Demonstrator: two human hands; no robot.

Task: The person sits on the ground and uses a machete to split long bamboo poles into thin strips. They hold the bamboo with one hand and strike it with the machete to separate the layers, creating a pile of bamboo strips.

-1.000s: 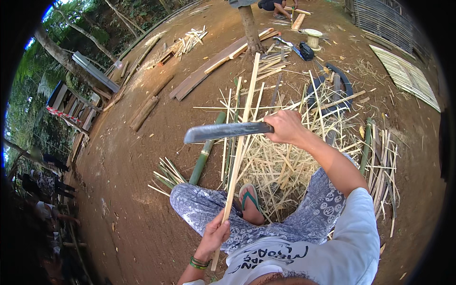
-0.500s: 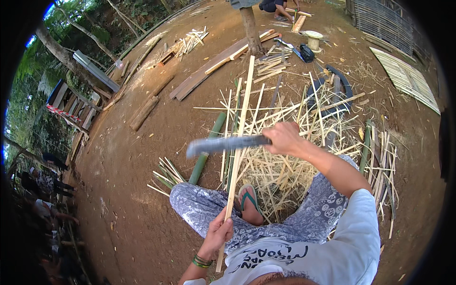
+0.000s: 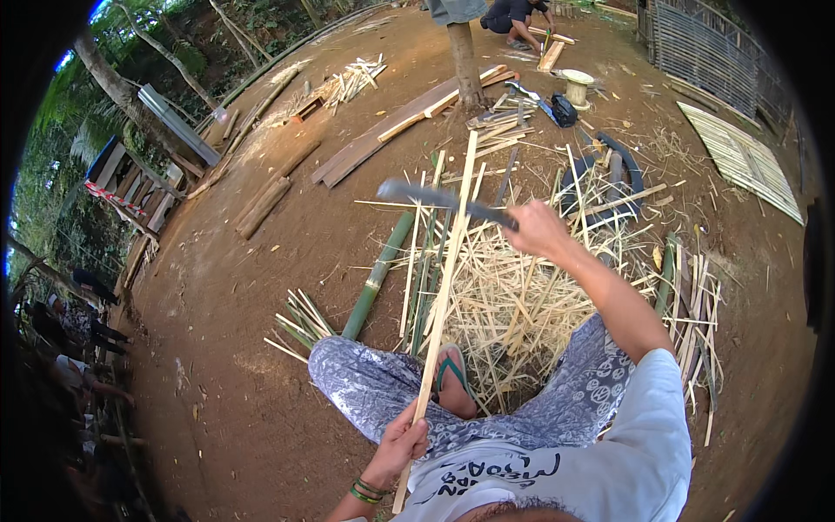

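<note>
My left hand (image 3: 402,438) is closed round the lower part of a long pale bamboo strip (image 3: 447,280), which slants up and away from my lap. In my right hand (image 3: 536,230) is the dark handle of a machete (image 3: 426,195). Its grey blade, blurred by motion, points left and crosses the strip near its far end. Whether the edge touches the strip, I cannot tell. Beneath lies a pile of bamboo shavings and slivers (image 3: 513,296) in front of my sandalled foot (image 3: 454,383).
Left of the pile lies a green bamboo pole (image 3: 378,277), with split pieces (image 3: 300,326) by my knee. More strips (image 3: 691,313) are on the right. Farther off are a black tube ring (image 3: 639,174), planks (image 3: 383,139), a tree trunk (image 3: 465,65) and a crouching person (image 3: 513,22).
My right hand and the machete have moved away from me, up along the strip, and the blade's tilt has changed. The strip's far end has dipped slightly to the right.
</note>
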